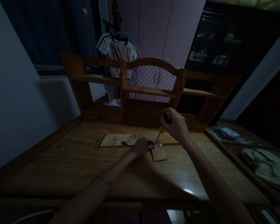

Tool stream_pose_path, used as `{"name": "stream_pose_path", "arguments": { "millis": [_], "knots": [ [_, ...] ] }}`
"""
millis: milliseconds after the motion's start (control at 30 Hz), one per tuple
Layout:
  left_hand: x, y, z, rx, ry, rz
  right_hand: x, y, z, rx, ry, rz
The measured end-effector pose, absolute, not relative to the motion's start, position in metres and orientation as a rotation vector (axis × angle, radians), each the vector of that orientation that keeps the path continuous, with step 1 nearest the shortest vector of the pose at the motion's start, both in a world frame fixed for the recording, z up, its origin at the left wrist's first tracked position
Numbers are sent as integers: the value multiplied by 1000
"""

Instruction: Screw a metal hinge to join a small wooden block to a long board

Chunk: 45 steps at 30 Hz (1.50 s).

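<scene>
My right hand (178, 126) is wrapped round the yellow-and-black handle of a screwdriver (161, 129). The shaft slants down to the left, its tip at a small shiny metal fitting, perhaps a hinge (158, 144). That fitting sits at the upper edge of a small square wooden board (159, 154). Beside the tip, my left hand (143, 145) has its fingers bent together at the fitting; what they pinch is too small to make out. A long narrow board (119, 140) with a torn, pale surface lies behind my left hand, partly hidden by it.
The wooden tabletop (84, 174) carries a shelf unit (151, 91) along its back. Small bits (63, 146) lie at the left. Past a raised right edge are a plastic-wrapped stack (227, 133) and crumpled cloth (268, 166). Light is dim.
</scene>
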State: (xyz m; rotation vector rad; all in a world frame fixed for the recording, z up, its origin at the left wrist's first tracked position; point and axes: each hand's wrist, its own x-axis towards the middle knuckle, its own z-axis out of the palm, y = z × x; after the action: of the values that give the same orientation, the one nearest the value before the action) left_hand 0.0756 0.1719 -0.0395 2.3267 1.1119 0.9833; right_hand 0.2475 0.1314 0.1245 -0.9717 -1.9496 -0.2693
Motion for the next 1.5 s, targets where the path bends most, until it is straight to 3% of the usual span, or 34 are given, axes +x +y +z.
{"name": "stream_pose_path", "arguments": {
  "millis": [567, 1200, 1500],
  "knots": [
    [75, 171, -46, 2401, 1092, 1047, 239, 114, 128, -975, -2133, -209],
    [80, 155, -28, 2322, 829, 1271, 241, 100, 144, -955, -1872, -384],
    [26, 163, 9, 2280, 1188, 1295, 287, 90, 147, -950, -1502, -299]
  ]
}}
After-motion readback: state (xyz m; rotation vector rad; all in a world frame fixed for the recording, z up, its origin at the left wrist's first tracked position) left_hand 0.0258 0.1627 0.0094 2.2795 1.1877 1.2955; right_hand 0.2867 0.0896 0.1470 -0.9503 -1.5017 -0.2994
